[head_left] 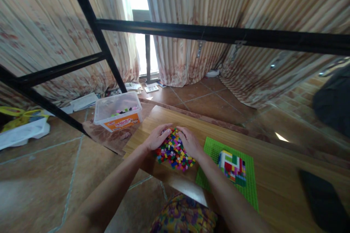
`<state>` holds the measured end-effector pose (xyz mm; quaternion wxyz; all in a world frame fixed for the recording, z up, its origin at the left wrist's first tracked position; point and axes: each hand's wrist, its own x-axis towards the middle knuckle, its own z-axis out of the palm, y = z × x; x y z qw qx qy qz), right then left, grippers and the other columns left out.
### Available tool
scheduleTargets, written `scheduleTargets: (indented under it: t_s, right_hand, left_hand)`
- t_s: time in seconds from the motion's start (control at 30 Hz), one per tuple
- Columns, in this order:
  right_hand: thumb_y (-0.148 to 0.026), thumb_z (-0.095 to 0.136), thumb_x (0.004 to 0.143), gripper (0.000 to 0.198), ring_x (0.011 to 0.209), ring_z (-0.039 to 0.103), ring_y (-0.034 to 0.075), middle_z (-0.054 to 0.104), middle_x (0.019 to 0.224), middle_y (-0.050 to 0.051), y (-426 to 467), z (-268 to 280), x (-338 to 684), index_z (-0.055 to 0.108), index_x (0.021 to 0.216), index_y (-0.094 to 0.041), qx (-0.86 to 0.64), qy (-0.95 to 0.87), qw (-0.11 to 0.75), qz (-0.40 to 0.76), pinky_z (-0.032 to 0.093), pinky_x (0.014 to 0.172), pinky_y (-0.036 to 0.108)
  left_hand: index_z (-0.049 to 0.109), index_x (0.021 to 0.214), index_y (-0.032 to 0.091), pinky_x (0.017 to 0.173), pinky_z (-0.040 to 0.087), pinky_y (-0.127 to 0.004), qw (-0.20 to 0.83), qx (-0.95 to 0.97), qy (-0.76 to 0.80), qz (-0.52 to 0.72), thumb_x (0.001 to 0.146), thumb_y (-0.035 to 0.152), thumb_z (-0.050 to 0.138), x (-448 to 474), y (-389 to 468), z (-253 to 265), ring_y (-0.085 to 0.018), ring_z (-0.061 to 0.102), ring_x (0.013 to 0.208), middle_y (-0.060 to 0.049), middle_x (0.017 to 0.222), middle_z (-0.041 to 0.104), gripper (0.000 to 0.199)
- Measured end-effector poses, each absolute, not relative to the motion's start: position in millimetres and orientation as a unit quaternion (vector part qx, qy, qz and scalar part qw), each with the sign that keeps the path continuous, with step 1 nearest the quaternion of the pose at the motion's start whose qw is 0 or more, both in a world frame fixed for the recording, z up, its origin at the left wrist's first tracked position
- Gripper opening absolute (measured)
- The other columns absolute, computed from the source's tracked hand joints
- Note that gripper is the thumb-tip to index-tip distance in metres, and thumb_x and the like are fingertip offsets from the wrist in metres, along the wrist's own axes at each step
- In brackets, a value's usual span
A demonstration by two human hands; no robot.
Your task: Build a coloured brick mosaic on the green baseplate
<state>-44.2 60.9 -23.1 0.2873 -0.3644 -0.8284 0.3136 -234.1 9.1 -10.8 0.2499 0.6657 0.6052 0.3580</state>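
Note:
A heap of small multicoloured building bricks (176, 153) lies on the wooden table. Cupped along the heap's far left side is my left hand (159, 137), fingers extended and touching the bricks. My right hand (190, 141) curves around the far right side in the same way, its fingertips close to those of the left. Neither hand grips a brick that I can make out. To the right, partly under my right forearm, is a green baseplate (250, 174) with a low structure of coloured bricks (232, 167) on it.
Beyond the table's left end stands a clear plastic box (119, 107) with an orange label and some bricks inside. A dark flat object (324, 200) lies at the table's right. Black metal bars (169, 29) cross in front of curtains (186, 3). Papers (84, 102) lie on the floor.

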Motion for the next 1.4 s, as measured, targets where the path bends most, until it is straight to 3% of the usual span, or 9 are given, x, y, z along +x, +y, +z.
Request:
scheduleTargets:
  t_s: [0.17, 0.3, 0.53, 0.63, 0.77, 0.87, 0.97, 1.23, 1.4]
  right_hand:
    - [-0.031, 0.044, 0.094, 0.028, 0.105, 0.06, 0.022, 0.069, 0.108, 0.009, 32.8, -20.0, -18.8, 0.069, 0.106, -0.022, -0.403, -0.822, 0.307, 0.261, 0.045, 0.095, 0.04]
    - [-0.038, 0.053, 0.092, 0.022, 0.095, 0.058, 0.023, 0.069, 0.096, 0.006, 9.0, -18.1, -17.6, 0.071, 0.096, -0.026, -0.43, -0.837, 0.258, 0.216, 0.045, 0.087, 0.039]
    - [-0.032, 0.053, 0.092, 0.021, 0.094, 0.057, 0.024, 0.066, 0.09, 0.007, 7.3, -16.6, -39.2, 0.072, 0.085, -0.024, -0.45, -0.837, 0.222, 0.218, 0.042, 0.087, 0.039]
    - [-0.032, 0.052, 0.092, 0.022, 0.093, 0.059, 0.024, 0.069, 0.091, 0.007, 5.9, -15.2, -32.5, 0.071, 0.085, -0.024, -0.454, -0.804, 0.274, 0.269, 0.044, 0.086, 0.038]
    - [-0.039, 0.052, 0.09, 0.024, 0.08, 0.064, 0.021, 0.072, 0.086, 0.005, 1.6, -7.2, -12.4, 0.069, 0.09, -0.022, -0.477, -0.669, 0.376, 0.428, 0.049, 0.074, 0.034]
    - [-0.051, 0.061, 0.082, 0.033, 0.067, 0.064, 0.018, 0.072, 0.077, 0.004, -3.2, -0.3, 3.7, 0.069, 0.087, -0.02, -0.465, -0.525, 0.424, 0.573, 0.051, 0.062, 0.03]
    - [-0.051, 0.073, 0.071, 0.034, 0.065, 0.065, 0.016, 0.073, 0.077, 0.004, -11.7, 4.5, 17.5, 0.07, 0.086, -0.02, -0.433, -0.399, 0.453, 0.669, 0.054, 0.059, 0.029]
    - [-0.041, 0.078, 0.07, 0.027, 0.077, 0.071, 0.016, 0.076, 0.084, 0.003, -34.5, 12.1, 44.8, 0.075, 0.092, -0.025, -0.392, -0.317, 0.493, 0.709, 0.059, 0.072, 0.03]
    - [-0.04, 0.082, 0.066, 0.027, 0.083, 0.072, 0.018, 0.076, 0.086, 0.004, -48.5, 9.8, 69.6, 0.076, 0.088, -0.026, -0.424, -0.303, 0.496, 0.695, 0.059, 0.07, 0.029]
  left_hand:
    - [0.051, 0.134, 0.017, 0.114, 0.034, -0.044, 0.161, 0.631, 0.659, 0.377, 0.096, 0.043, 0.037, -243.6, -21.6, -12.8, -0.024, 0.046, 0.132, -0.012, 0.139, 0.053, 0.049]
    - [0.043, 0.14, 0.019, 0.115, 0.03, -0.05, 0.098, 0.627, 0.705, 0.315, 0.092, 0.047, 0.045, -239.3, -60.9, -28.0, -0.028, 0.035, 0.139, -0.014, 0.149, 0.039, 0.056]
    - [0.036, 0.144, 0.017, 0.114, 0.031, -0.054, 0.075, 0.592, 0.745, 0.298, 0.096, 0.043, 0.039, -206.9, -66.2, -42.1, -0.031, 0.031, 0.141, -0.018, 0.149, 0.036, 0.055]
    - [0.037, 0.143, 0.013, 0.116, 0.029, -0.052, 0.072, 0.582, 0.754, 0.295, 0.096, 0.042, 0.038, -195.0, -56.9, -41.9, -0.031, 0.031, 0.141, -0.02, 0.149, 0.037, 0.055]
    - [0.035, 0.144, 0.015, 0.115, 0.03, -0.053, 0.07, 0.589, 0.748, 0.298, 0.096, 0.041, 0.04, -185.3, -52.5, -41.1, -0.03, 0.031, 0.141, -0.017, 0.15, 0.036, 0.055]
    - [0.035, 0.144, 0.017, 0.114, 0.031, -0.054, 0.061, 0.59, 0.747, 0.3, 0.096, 0.039, 0.04, -183.5, -52.1, -40.9, -0.03, 0.032, 0.141, -0.017, 0.15, 0.036, 0.053]
    - [0.037, 0.143, 0.019, 0.114, 0.032, -0.054, 0.05, 0.596, 0.742, 0.303, 0.096, 0.038, 0.041, -184.6, -51.0, -40.8, -0.03, 0.034, 0.14, -0.016, 0.148, 0.038, 0.051]
    - [0.044, 0.138, 0.019, 0.113, 0.034, -0.053, 0.034, 0.603, 0.74, 0.296, 0.096, 0.039, 0.039, -186.6, -47.3, -38.7, -0.03, 0.038, 0.137, -0.015, 0.144, 0.044, 0.047]
    - [0.046, 0.136, 0.02, 0.112, 0.034, -0.054, 0.029, 0.604, 0.742, 0.29, 0.096, 0.04, 0.037, -187.9, -44.9, -38.3, -0.031, 0.039, 0.136, -0.015, 0.143, 0.045, 0.046]
